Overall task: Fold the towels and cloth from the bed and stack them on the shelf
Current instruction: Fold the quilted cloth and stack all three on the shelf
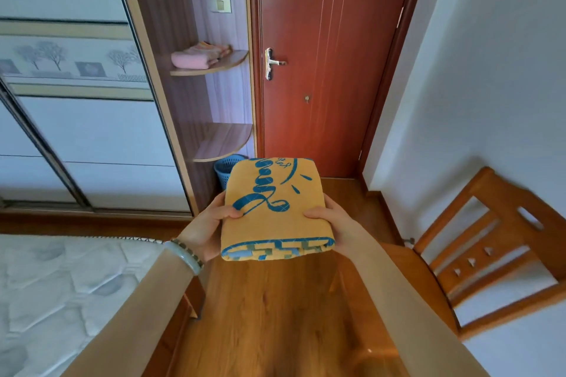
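A folded orange towel (pixel 272 211) with blue patterns is held in front of me above the wooden floor. My left hand (pixel 206 228) grips its left side, thumb on top. Its right side is gripped the same way by my right hand (pixel 333 223). Ahead on the left, the upper corner shelf (pixel 226 66) carries a folded pink towel (pixel 190 60) and a peach-coloured cloth (pixel 214 49) beside it. The lower corner shelf (pixel 226 141) holds nothing. The bed (pixel 61 285) with its quilted white mattress lies at the lower left.
A red-brown door (pixel 321 70) stands shut straight ahead. A blue plastic basket (pixel 226 170) sits on the floor under the shelves. A wooden chair (pixel 490 251) stands at the right by the white wall. Sliding wardrobe doors (pixel 76 101) fill the left.
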A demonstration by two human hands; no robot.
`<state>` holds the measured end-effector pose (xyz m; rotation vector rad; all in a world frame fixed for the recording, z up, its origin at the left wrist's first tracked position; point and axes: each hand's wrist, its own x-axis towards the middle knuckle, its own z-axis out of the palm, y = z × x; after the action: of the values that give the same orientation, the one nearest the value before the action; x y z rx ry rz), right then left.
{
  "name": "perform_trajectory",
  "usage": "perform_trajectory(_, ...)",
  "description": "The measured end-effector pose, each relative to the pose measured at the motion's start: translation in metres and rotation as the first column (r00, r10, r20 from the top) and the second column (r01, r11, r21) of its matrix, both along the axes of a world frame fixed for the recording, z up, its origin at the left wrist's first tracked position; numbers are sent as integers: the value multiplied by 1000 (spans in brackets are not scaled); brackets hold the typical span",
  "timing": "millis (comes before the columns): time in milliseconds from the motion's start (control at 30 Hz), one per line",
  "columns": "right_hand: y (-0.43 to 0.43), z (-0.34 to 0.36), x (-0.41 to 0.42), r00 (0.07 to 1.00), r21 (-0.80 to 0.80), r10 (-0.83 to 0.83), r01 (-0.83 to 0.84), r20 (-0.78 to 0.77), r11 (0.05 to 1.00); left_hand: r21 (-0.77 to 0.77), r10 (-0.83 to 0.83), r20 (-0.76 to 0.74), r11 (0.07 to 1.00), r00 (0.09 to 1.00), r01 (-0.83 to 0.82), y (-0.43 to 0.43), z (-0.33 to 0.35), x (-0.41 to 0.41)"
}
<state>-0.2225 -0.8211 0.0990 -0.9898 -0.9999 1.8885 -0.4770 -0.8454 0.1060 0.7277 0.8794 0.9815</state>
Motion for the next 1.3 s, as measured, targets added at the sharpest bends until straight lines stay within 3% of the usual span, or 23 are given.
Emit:
perform_trajectory(400, 296, 2, -44, 997, 37, 73, -72, -29, 997, -4, 66, -16, 998, 998, -66, 282, 7, -41)
perform_trajectory(667, 518, 31, -57, 989, 58, 148, -150, 28, 987, 53, 146, -3, 988, 989, -146, 484, 23, -49)
perform_trajectory(1133, 811, 33, -130, 970, 31, 234, -236, 65, 971, 66, 305, -18, 951, 952, -303, 761, 15, -116)
perform_trajectory(1300, 921, 47, -167, 971, 32, 234, -236, 51, 971, 133, 275, -26, 954, 961, -269, 861, 39, -146)
